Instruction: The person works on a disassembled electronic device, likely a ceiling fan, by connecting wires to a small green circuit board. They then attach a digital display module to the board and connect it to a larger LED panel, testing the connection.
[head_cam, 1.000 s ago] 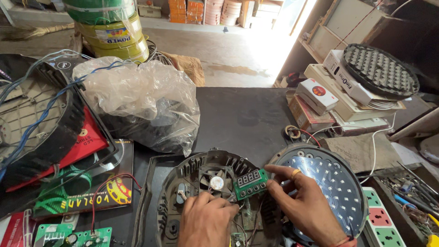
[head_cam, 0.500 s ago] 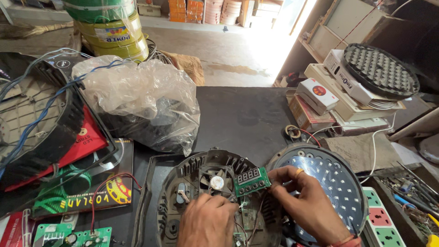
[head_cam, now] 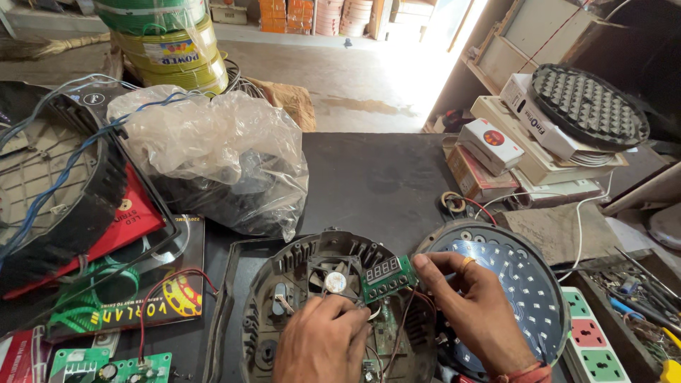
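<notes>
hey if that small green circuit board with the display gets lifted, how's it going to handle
The green circuit board is thin and small, so probably light and stiff. Wires seem to run from it into the round housing, so it likely tugs back. The right hand pinches its edge; exposed parts look fragile.

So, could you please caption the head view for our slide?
Right hand holds a small green display board over a round black housing; left hand rests inside it.

The right hand (head_cam: 482,312) pinches a green display board (head_cam: 389,276) over a round black housing (head_cam: 333,312); the left hand (head_cam: 323,340) rests by its fan (head_cam: 335,282).
</notes>
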